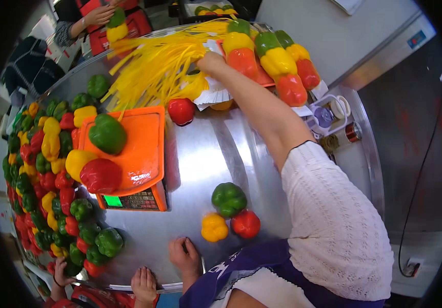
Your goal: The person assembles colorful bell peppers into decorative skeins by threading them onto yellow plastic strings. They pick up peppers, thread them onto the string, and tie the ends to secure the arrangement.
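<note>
Head view: right hand point(211, 63) reaches among yellow strips point(152, 69), grip hidden; left hand point(184, 255) rests by table point(205, 159), closure unclear. Separating strips singly should limit tangling.

Across the steel table point(205, 149), the right hand point(212, 62) reaches into yellow strips point(154, 66), its fingertips hidden from me. The left hand point(184, 255) is curled at the near edge, close to a yellow pepper point(214, 228), a red pepper point(246, 224) and a green pepper point(229, 199).
</note>
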Motion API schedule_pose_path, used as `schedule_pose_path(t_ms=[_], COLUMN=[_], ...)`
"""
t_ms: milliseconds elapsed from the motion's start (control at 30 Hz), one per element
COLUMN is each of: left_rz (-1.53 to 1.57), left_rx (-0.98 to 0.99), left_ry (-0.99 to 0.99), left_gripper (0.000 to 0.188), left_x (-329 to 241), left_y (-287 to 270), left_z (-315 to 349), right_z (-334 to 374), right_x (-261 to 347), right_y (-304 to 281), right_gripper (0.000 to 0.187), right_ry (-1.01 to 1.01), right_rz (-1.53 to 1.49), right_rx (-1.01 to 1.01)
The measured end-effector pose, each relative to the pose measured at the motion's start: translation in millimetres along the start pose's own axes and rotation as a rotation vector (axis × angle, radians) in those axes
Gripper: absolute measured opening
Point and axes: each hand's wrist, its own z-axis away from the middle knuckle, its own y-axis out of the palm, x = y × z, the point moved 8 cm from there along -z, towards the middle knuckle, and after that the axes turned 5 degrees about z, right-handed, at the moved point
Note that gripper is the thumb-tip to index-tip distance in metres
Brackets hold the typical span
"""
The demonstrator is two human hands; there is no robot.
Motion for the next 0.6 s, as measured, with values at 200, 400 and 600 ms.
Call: schedule_pose_path(t_ms=[200,400,600], left_rz=[0.022,0.004,0.024], left_rx=[0.008,-0.039,-0.048], left_ry=[-0.046,0.000,-0.042], left_gripper=[0.006,0.006,0.008], left_x=[5,5,10], left_y=[1,-3,-2], left_z=[6,6,11], right_z=[18,7,8], right_x=[-16,-29,-21], right_y=[4,2,-3], right_gripper=[0.057,0.047,0.043], right_ry=[0.075,0.085,0.013], right_rz=[-0.069,0.010,0.096], right_rx=[-0.018,-0.066,0.004])
